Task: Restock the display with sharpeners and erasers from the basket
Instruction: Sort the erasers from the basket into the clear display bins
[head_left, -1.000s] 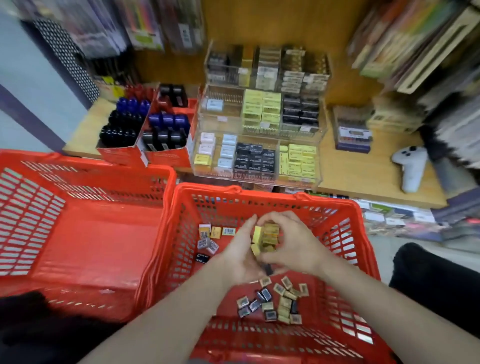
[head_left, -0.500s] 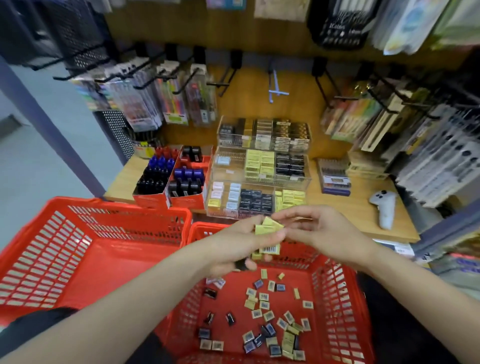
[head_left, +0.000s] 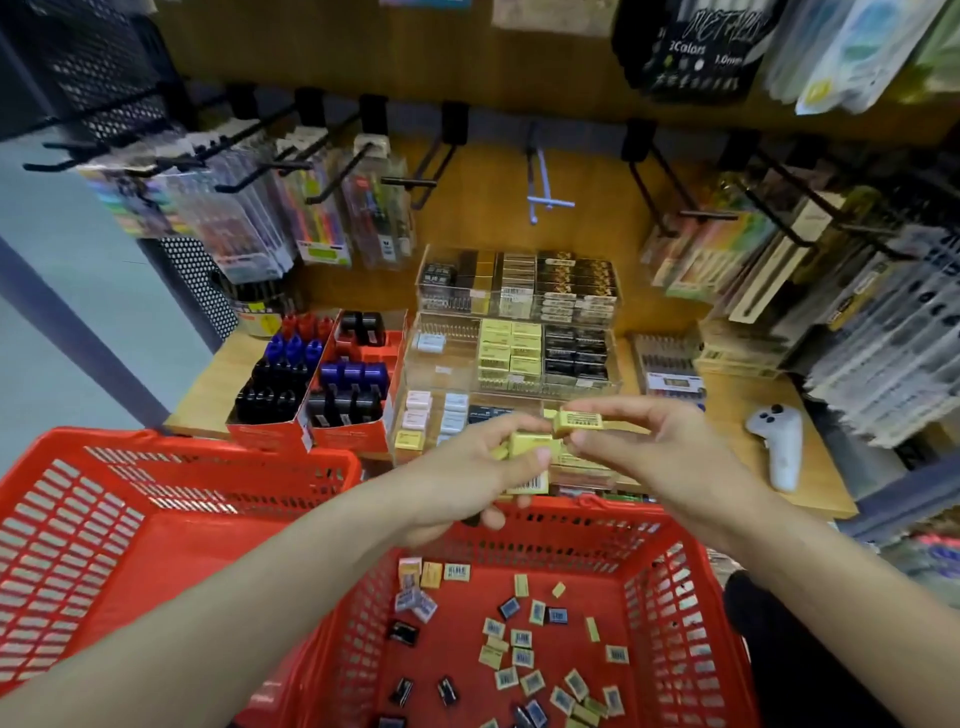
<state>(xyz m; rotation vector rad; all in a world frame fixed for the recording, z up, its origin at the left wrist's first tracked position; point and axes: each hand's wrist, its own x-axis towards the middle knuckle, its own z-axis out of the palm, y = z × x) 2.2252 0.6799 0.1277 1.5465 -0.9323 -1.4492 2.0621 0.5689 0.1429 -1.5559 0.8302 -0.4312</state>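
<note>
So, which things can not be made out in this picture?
- Head view: how many yellow erasers the left hand holds; its fingers cover the stack.
- Front row of the clear display: partly hidden behind both hands.
- Print on the eraser pinched by the right hand: too small.
- Right-side packets: blurred.

Stationery shop: hanging pen packs (head_left: 322, 218), red basket (head_left: 675, 561)

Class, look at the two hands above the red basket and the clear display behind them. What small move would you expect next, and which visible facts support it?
Probably the right hand carries the single yellow eraser it pinches forward into the clear display, to the yellow stack. The left hand holds more yellow erasers as a supply, and many remain in the red basket.
</note>
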